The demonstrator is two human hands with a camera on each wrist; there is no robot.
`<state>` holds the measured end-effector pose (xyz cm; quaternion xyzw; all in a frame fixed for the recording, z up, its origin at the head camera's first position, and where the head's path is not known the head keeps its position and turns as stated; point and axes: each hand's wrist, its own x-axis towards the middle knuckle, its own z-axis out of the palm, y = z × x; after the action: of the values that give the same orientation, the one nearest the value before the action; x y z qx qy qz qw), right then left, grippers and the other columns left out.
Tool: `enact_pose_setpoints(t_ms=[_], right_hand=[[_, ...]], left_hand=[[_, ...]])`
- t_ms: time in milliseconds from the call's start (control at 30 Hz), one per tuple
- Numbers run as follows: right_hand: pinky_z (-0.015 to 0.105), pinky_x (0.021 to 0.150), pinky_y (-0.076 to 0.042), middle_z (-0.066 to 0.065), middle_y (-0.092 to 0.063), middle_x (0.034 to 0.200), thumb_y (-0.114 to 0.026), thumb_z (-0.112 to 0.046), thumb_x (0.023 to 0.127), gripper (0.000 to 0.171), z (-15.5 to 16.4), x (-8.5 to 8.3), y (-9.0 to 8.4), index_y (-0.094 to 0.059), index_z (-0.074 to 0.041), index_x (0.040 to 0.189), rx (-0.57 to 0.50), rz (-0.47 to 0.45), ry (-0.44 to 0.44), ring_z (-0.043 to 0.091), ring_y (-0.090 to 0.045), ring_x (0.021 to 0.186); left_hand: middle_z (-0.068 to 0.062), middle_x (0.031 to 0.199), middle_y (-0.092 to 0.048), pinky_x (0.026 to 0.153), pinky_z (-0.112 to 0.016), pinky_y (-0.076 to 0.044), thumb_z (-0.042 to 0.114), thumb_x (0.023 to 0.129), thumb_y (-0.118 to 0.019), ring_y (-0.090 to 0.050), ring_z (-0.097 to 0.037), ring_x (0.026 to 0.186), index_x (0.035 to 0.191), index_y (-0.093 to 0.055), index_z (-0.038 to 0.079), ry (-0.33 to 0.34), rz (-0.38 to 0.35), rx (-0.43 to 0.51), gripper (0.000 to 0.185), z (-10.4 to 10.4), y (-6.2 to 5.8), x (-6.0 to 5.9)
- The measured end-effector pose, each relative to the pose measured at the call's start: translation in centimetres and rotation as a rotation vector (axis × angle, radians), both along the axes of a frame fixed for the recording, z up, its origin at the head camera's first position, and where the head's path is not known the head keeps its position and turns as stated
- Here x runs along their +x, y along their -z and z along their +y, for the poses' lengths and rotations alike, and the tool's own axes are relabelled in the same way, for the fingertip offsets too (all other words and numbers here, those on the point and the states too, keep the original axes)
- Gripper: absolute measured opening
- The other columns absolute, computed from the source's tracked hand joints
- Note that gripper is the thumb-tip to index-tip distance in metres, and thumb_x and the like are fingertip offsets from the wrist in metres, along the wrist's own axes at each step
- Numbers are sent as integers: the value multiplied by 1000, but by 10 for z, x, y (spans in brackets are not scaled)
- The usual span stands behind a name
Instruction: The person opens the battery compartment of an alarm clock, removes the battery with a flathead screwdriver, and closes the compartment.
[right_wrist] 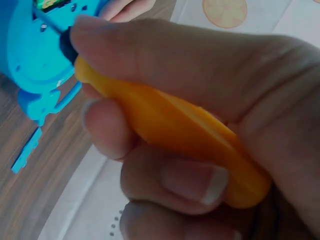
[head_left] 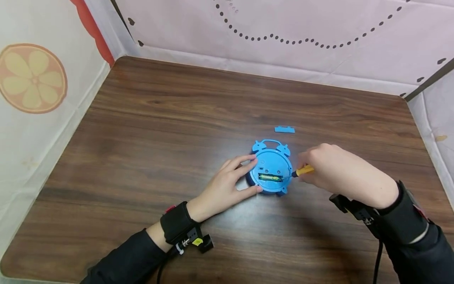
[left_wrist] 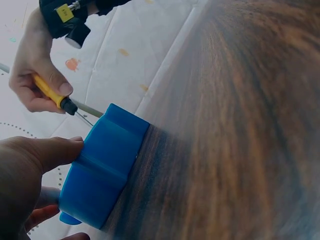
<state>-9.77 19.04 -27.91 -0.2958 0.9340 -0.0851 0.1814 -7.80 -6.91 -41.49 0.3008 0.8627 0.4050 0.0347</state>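
A blue twin-bell alarm clock [head_left: 272, 162] lies face down, its back showing an uncovered slot with a green battery [head_left: 269, 177]. My left hand [head_left: 228, 183] holds the clock by its left side, fingers at the upper edge and thumb at the lower. In my right hand [head_left: 328, 165] is a screwdriver [right_wrist: 165, 130] with a yellow handle and black collar, gripped between thumb and curled fingers. Its thin shaft [left_wrist: 84, 119] reaches into the slot at the battery's right end. Beyond the bells lies the blue battery cover [head_left: 284, 129], apart from both hands.
The brown wood-grain table [head_left: 170, 118] extends around the clock. White printed sheets [head_left: 283, 23] stand along its back and sides. Each wrist wears a black strap with a camera [head_left: 205, 243], and cables run down from both.
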Motion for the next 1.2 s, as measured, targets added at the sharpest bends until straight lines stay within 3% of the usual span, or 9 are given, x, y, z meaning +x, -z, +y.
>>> enact_pose_setpoints(t_ms=[300, 567, 733, 933, 1200], right_hand=[[33, 61, -53, -5, -61, 73, -86, -13, 81, 14, -11, -10, -3, -72, -13, 85, 73, -20, -45, 11, -54, 64], [32, 63, -51, -4, -60, 74, -82, -16, 85, 13, -22, -22, -5, -70, -13, 87, 106, -115, 1, 13, -55, 67], [33, 65, -51, -5, -61, 76, -81, -15, 85, 11, -12, -24, 1, -70, -14, 87, 63, -125, 20, 12, -55, 68], [36, 68, -55, -3, -69, 87, -83, -17, 85, 16, 4, -21, 11, -74, -11, 97, -5, -129, 65, 11, -60, 73], [32, 63, -49, -7, -67, 83, -81, -17, 87, 13, 19, -16, 19, -71, -14, 95, -74, -120, 99, 9, -54, 67]], left_hand=[[0, 156, -41, 112, -44, -37, 42, 92, -74, -37, -21, 142, 149, -50, 10, 2, -17, 0, 69, 1, 0, -1], [0, 155, -42, 113, -44, -36, 41, 92, -75, -36, -20, 143, 148, -50, 10, 1, -19, 7, 69, -1, -1, -1], [0, 156, -41, 113, -44, -36, 42, 92, -74, -36, -20, 143, 149, -50, 10, 10, -16, 9, 69, 0, 0, -1], [0, 156, -41, 113, -44, -37, 42, 92, -74, -36, -20, 143, 149, -50, 10, 11, -22, 0, 69, 2, -1, -2], [0, 156, -41, 113, -42, -36, 43, 91, -75, -36, -19, 143, 148, -50, 10, 2, -22, -9, 70, 3, -2, -2]])
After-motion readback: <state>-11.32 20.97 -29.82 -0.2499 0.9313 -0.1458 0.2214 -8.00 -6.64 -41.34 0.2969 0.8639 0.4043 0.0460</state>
